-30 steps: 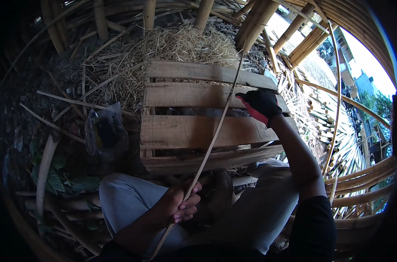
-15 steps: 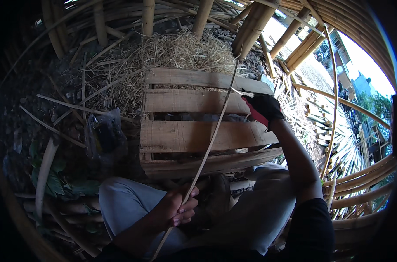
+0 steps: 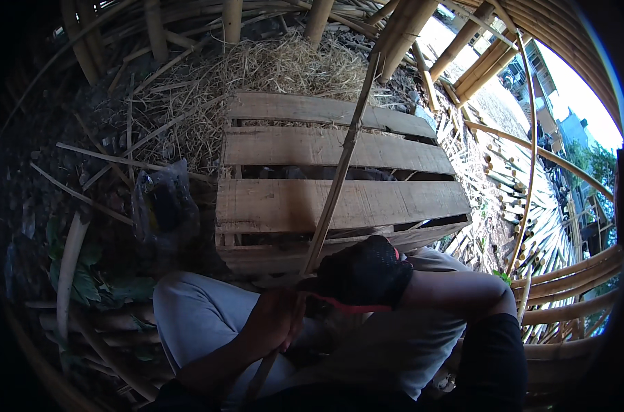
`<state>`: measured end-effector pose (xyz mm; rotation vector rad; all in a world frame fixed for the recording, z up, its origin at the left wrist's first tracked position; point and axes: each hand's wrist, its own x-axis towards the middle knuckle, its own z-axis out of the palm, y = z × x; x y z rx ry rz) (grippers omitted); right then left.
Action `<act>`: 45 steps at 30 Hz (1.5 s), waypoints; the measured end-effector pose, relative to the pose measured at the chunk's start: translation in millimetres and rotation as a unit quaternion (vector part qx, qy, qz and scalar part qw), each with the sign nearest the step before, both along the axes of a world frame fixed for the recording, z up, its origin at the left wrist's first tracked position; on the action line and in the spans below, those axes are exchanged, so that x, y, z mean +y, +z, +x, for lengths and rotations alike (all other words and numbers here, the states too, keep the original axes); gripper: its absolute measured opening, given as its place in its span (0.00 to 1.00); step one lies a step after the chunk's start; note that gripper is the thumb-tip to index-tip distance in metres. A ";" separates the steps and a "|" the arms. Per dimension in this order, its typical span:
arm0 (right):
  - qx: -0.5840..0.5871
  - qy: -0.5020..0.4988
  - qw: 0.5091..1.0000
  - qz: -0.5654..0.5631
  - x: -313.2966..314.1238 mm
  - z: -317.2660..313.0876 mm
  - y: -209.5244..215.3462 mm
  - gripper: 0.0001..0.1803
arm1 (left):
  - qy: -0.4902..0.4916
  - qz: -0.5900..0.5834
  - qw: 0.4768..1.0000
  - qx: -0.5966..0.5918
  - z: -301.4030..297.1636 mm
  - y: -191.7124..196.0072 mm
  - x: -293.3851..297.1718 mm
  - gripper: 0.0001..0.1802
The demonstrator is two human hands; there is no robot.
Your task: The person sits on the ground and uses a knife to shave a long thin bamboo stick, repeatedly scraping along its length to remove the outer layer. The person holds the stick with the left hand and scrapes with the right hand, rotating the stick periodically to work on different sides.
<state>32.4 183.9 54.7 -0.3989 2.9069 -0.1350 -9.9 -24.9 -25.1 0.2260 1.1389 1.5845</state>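
Note:
A long, thin bamboo strip slants up from my lap across the slatted wooden crate. My bare left hand is closed round the strip's lower part. Right beside it is my right hand, in a black glove with red trim. Its fingers are curled toward the strip just above my left hand and seem to meet it. Whatever lies inside the gloved grip is hidden in shadow. The strip's lower end runs on below my left hand, over my grey trouser leg.
Dry straw shavings are heaped behind the crate. A clear plastic bag with something dark inside lies left. Bamboo posts stand at the back. Many cut bamboo poles are stacked at the right, near a bamboo railing.
My gloved right hand has come from the crate's far right side down toward me, to beside my left hand. The strip now shows a broader face. My left hand still grips it.

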 end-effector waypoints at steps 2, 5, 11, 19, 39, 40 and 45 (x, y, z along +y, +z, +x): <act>-0.051 -0.031 0.998 0.006 -6.4 -1.5 6.4 0.24 | 0.004 -0.027 0.997 0.077 2.0 -1.1 0.5 0.17; 0.107 0.075 0.991 -0.018 6.8 -0.4 -5.8 0.16 | -0.006 -0.032 0.990 0.136 -0.5 5.6 1.8 0.17; 0.118 0.053 0.992 -0.001 16.7 -2.3 -14.0 0.23 | -0.013 -0.054 0.984 0.167 2.0 -0.2 2.4 0.15; 0.114 -0.205 0.957 0.167 106.6 -51.3 5.1 0.30 | -0.014 -0.059 0.994 0.096 2.1 9.5 1.3 0.20; 0.017 -0.174 0.981 0.081 36.1 -33.0 2.9 0.25 | -0.025 -0.100 0.982 0.158 7.4 9.7 -2.3 0.20; 0.038 -0.200 0.977 0.064 55.9 -42.9 -3.4 0.24 | -0.036 -0.097 0.983 0.154 4.1 11.0 -2.1 0.19; 0.127 -0.130 0.967 0.177 42.9 -39.7 -4.3 0.22 | -0.034 -0.082 0.987 0.134 2.1 9.4 -3.1 0.19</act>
